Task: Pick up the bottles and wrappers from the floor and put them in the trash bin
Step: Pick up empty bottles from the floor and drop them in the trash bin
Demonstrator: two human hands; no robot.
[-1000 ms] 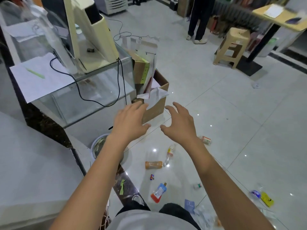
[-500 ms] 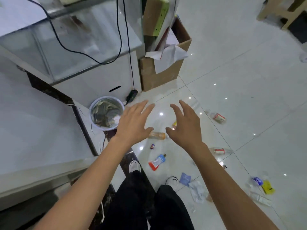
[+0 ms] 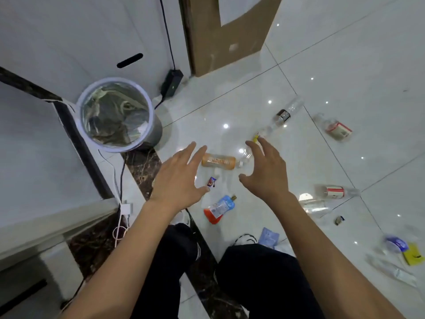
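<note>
Both hands, left (image 3: 178, 178) and right (image 3: 264, 173), spread and empty, have dropped closer around orange bottle (image 3: 218, 161) on floor right of trash bin (image 3: 115, 113); pickup imminent, nothing binned yet.

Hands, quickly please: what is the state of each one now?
Left hand: open, fingers spread, holding nothing.
Right hand: open, fingers spread, holding nothing.

Bottle labels (image 3: 218, 161) too blurred; apparently no legible text.
</note>
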